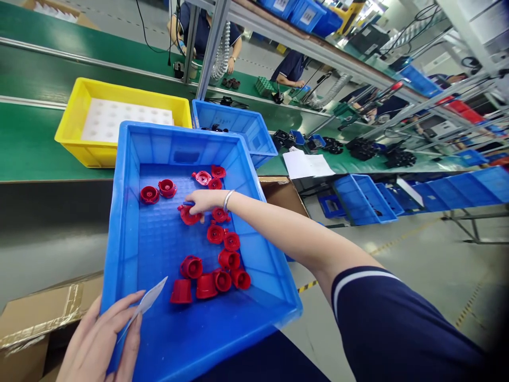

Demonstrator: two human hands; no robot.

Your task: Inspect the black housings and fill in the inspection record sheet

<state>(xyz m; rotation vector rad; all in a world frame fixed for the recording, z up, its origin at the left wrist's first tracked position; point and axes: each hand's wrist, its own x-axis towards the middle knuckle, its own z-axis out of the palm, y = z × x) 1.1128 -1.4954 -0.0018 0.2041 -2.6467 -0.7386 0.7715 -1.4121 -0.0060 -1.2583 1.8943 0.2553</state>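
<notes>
A large blue plastic bin (123, 228), slightly tilted, holds several red cup-shaped plastic parts (182, 292). My right hand (209, 200), a bracelet at the wrist, reaches in over the bin's right side. Its fingers are closed around one red part (186, 215), and a slim blue pen-like thing (189, 203) sticks out from them. At the near left corner, my left hand (105, 334) pinches a thin white slip of paper (153, 295) and rests against the bin's edge. The palm hides part of the slip.
Behind the bin, a yellow bin (79, 146) with a white foam tray and a smaller blue bin (254, 132) stand on the green bench (27, 143). Cardboard boxes (43, 313) are at lower left. Papers (306, 164) lie on the bench; people work across it.
</notes>
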